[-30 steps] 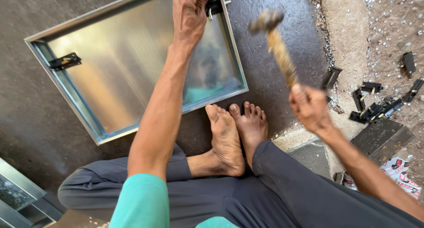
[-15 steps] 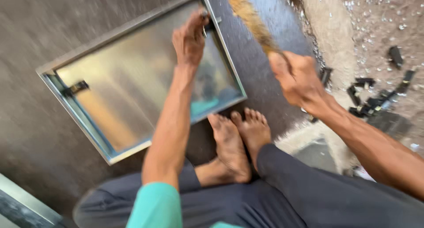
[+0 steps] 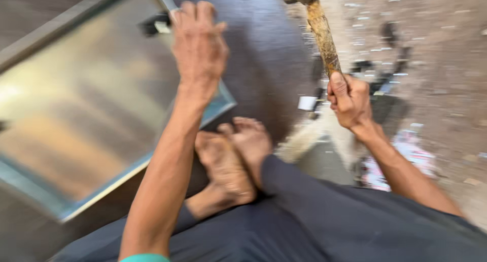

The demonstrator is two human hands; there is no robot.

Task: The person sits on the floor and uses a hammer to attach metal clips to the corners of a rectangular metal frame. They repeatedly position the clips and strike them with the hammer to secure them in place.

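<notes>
Hammer up, left hand pinning the tray's far corner.

Your right hand (image 3: 349, 100) is fisted around the wooden handle of the hammer (image 3: 320, 31); long axis near upright, head at the frame's top edge. Your left hand (image 3: 199, 44) presses down with fingers curled on the far right corner of the sheet-metal tray (image 3: 76, 120), beside a small black fitting (image 3: 152, 24); whether it pinches anything is too blurred to tell. That corner lies left of the hammer, left hand nearer. A blurred red-and-white printed wrapper (image 3: 401, 158) lies on the floor under your right forearm.
</notes>
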